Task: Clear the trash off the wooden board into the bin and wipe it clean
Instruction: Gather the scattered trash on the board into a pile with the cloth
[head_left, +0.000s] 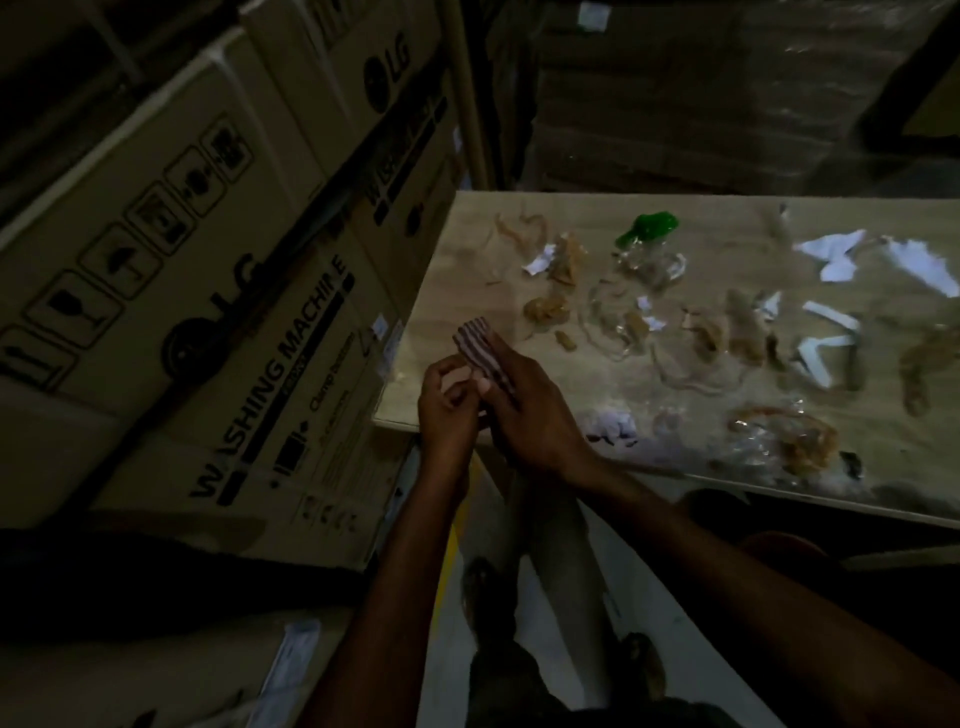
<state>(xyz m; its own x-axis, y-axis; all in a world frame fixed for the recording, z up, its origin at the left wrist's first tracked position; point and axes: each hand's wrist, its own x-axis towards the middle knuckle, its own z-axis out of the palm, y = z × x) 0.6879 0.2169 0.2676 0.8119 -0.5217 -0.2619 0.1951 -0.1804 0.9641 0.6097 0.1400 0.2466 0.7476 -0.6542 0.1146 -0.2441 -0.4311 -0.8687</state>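
Note:
The wooden board (467, 244) lies ahead and to the right, strewn with trash: white paper scraps (836, 254), brown tape wads (545, 309), clear plastic film (649, 265) and a green plastic piece (649, 226). At the board's near left corner both hands meet around a folded striped cloth (475, 343). My right hand (524, 405) grips the cloth from the right. My left hand (447, 405) pinches its lower edge from the left. No bin shows in view.
Stacked cardboard washing-machine boxes (218, 291) wall off the left side, close to the board's left edge. Dark wrapped stacks (727, 93) stand behind the board. Below the board I see a pale floor with a yellow line (449, 561) and my legs and shoes.

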